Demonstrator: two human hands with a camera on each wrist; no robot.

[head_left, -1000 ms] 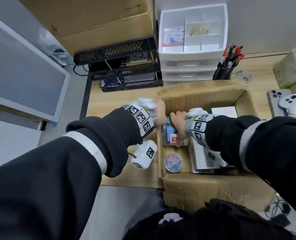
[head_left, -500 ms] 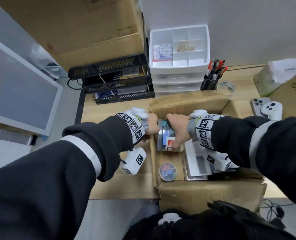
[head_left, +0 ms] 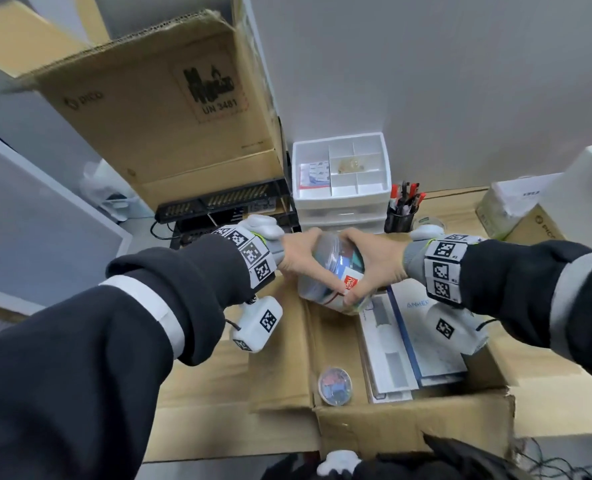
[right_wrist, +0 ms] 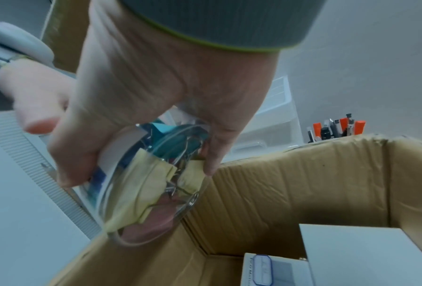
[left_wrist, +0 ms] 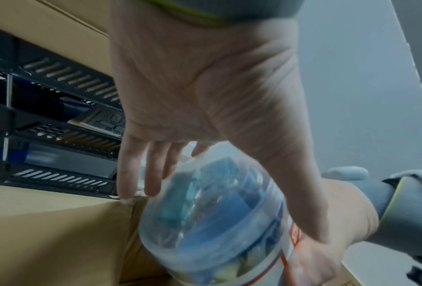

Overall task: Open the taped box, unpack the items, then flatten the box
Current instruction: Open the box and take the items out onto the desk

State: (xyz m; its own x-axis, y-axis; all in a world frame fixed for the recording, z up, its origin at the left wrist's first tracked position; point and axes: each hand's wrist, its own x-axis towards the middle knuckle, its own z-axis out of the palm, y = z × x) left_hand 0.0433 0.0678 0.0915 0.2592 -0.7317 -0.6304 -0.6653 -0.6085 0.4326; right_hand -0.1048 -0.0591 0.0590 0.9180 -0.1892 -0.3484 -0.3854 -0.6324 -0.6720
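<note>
Above the open box (head_left: 408, 424), both hands clasp the clear tub (head_left: 332, 271): left hand (head_left: 296, 254) at 9 o'clock, right hand (head_left: 377, 261) at 3, long axis tilted toward 11.

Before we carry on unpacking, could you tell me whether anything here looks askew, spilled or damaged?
Nothing is spilled. The clear plastic jar of binder clips is tilted while the left hand and right hand hold it above the open brown cardboard box, lid on.
</note>
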